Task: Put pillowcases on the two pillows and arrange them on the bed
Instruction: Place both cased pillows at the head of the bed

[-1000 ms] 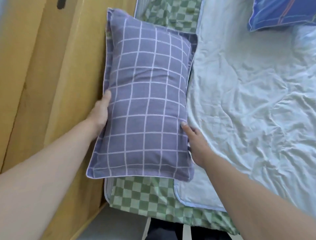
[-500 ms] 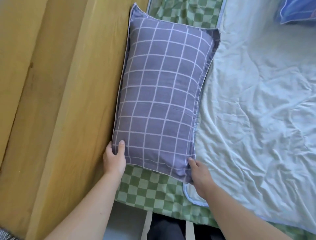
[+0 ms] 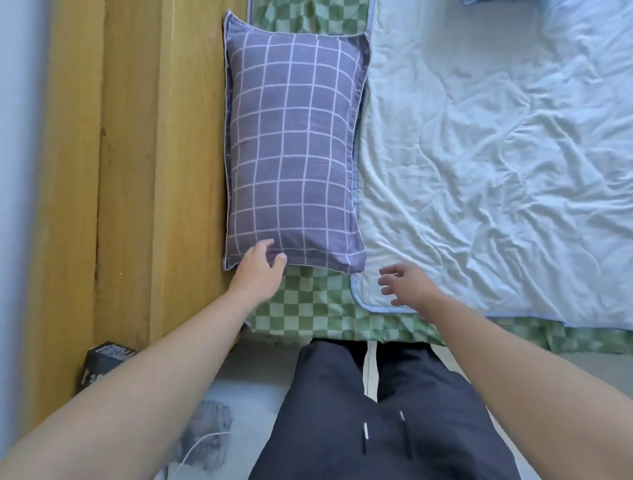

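A purple pillow in a white-grid case lies flat on the bed, lengthways along the wooden headboard. My left hand is at its near left corner, fingers loosely spread and just touching the hem. My right hand hovers apart from the pillow, over the corner of the pale blue quilt, with its fingers relaxed and nothing in it. A sliver of a second, blue pillow shows at the top edge.
A green checked sheet covers the mattress under the pillow and quilt. A dark box sits on the floor by the headboard. A white cable and grey cloth lie on the floor near my dark-trousered legs.
Both hands have let go of the purple pillow, which now lies flat against the headboard. My right hand has pulled back over the quilt corner. The view has tilted down toward my legs.
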